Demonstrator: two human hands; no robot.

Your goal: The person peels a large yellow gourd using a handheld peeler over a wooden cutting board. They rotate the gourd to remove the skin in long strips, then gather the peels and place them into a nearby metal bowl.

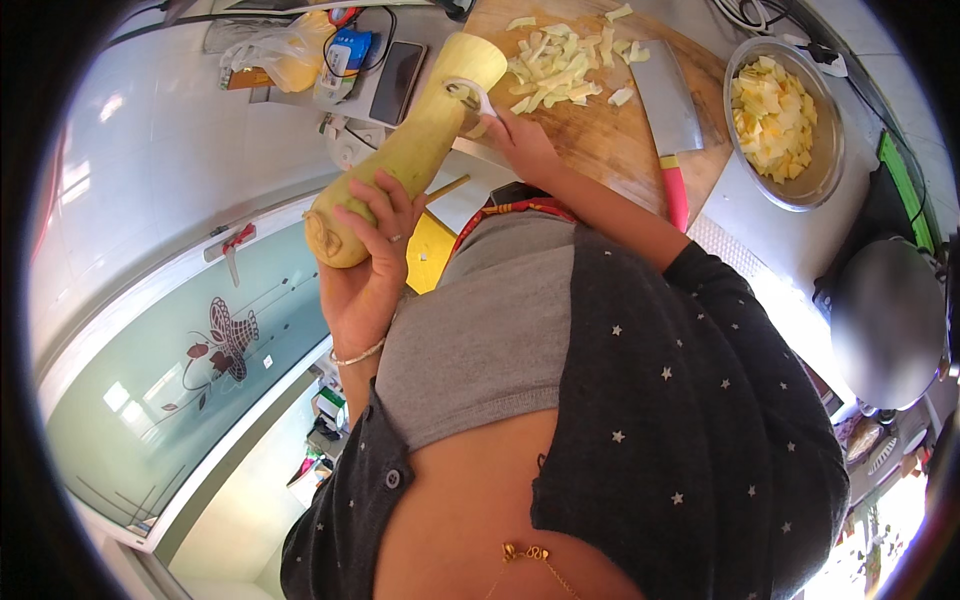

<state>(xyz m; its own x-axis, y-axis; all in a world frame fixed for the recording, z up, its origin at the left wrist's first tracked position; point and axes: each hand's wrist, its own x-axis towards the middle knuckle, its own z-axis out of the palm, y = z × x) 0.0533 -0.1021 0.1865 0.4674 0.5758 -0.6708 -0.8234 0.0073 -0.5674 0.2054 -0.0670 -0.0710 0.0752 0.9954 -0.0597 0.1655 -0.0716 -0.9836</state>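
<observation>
My left hand [375,232] cradles the rounded lower end of a long pale squash [405,161], which slants up and away from me. The squash's far end is cut flat, and the neck near it looks peeled to pale yellow, while greener skin covers the lower part. In my right hand [525,146] is a white-handled peeler [472,94], its head against the squash's neck. A wooden cutting board [607,142] lies beyond, with a heap of peel strips [559,64] on it. Right of the heap rests a cleaver [667,101] with a red handle.
A metal bowl [729,124] of sliced pale yellow pieces [776,120] stands right of the board. At the left of the counter are a smartphone [397,82], a blue-and-white packet [345,64] and a plastic bag [281,56]. Cables run along the back right.
</observation>
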